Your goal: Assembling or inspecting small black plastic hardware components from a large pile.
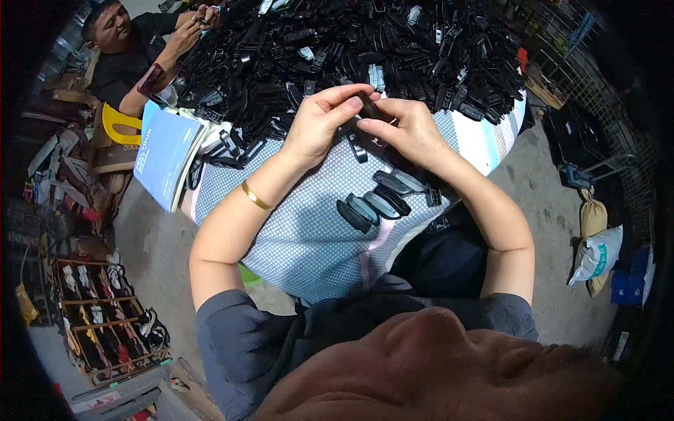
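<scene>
Both hands meet over the near edge of a big pile of small black plastic parts (337, 49). Between their fingertips they hold an elongated black plastic piece (368, 107), partly hidden by the fingers. My left hand (314, 126), with a gold bracelet on its wrist, pinches it from the left. My right hand (415, 137) grips it from the other side with thumb and fingers. Just below the hands, a dark clip-like part (358, 149) lies on the patterned cloth (302, 210). Nearer to me, several curved black and grey parts (379, 203) lie side by side.
A blue-covered book (166, 158) sits at the table's left edge, near a yellow curved object (118, 126). At the far left, a co-worker (130, 67) handles something small. A wooden rack (105, 316) stands lower left. Sacks (595, 252) and a black case (574, 133) are at right.
</scene>
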Demonstrator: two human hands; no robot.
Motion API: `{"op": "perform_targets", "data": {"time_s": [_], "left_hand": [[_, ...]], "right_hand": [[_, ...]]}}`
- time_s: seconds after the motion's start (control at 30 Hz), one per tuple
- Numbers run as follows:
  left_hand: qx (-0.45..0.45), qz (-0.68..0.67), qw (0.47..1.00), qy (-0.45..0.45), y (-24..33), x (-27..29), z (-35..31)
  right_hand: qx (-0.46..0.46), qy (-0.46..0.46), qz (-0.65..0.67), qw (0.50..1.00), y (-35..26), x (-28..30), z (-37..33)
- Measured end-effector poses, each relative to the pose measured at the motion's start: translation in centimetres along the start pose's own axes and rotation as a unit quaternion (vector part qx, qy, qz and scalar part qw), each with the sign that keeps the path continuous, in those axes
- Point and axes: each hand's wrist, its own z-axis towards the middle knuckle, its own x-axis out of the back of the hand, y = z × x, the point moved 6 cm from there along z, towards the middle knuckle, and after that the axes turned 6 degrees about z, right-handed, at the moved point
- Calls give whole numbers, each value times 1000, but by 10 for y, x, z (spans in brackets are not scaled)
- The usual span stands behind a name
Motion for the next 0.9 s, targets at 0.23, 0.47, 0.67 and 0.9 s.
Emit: {"op": "perform_targets", "data": {"time_s": [0.23, 0.47, 0.67, 0.9], "left_hand": [[-35, 63, 997, 3, 7, 1, -3], [15, 276, 960, -53, 21, -6, 3], [-70, 562, 788, -243, 19, -24, -19], [-48, 478, 870, -110, 4, -26, -7]], "right_hand": [[64, 40, -38, 996, -12, 1, -5], [10, -153, -231, 961, 1, 15, 0], [-29, -358, -92, 929, -2, 12, -19], [-66, -259, -192, 944, 5, 16, -3]]}}
